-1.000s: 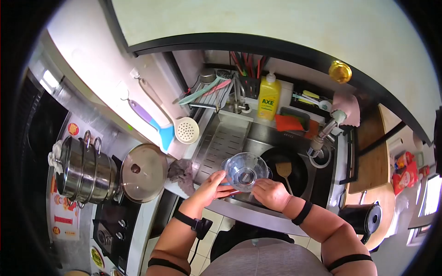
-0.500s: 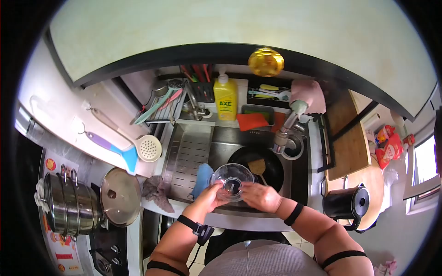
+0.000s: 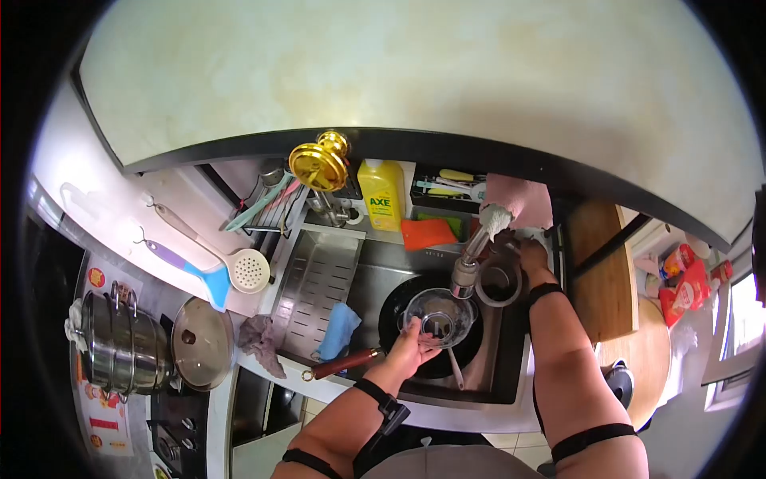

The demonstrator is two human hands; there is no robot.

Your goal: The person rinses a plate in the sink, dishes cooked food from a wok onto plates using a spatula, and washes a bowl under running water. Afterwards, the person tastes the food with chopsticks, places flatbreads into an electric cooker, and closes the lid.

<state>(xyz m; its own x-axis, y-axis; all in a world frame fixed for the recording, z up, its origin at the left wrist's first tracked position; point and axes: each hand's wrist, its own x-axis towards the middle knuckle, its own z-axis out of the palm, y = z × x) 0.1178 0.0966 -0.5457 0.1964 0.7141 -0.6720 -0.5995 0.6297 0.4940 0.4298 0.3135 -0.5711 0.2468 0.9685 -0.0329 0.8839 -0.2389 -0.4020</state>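
Note:
My left hand [image 3: 405, 353] grips the near-left rim of a clear glass bowl [image 3: 452, 306], thumb up on the wall. The bowl sits beneath the spout of the faucet [image 3: 468, 267]. Below it in the sink lies a black frying pan [image 3: 389, 319], with a brown handle [image 3: 343, 365] pointing left. Part of a spatula [image 3: 456, 370] shows past the bowl, resting in the pan. My right hand [image 3: 535, 257] reaches behind the faucet, its fingers closed at the faucet handle and partly hidden. A round metal container [image 3: 499, 297] stands close beside it.
A slotted metal drain tray [image 3: 315, 279] with a blue cloth [image 3: 339, 329] lies in the left of the sink. Behind are a yellow detergent bottle [image 3: 382, 195] and an orange cloth [image 3: 428, 234]. The cabinet edge [image 3: 479, 148] with its gold knob [image 3: 319, 165] overhangs.
My right hand has let go of the bowl and moved to the faucet. My left hand has carried the bowl right, under the spout. The pan's handle has come into view.

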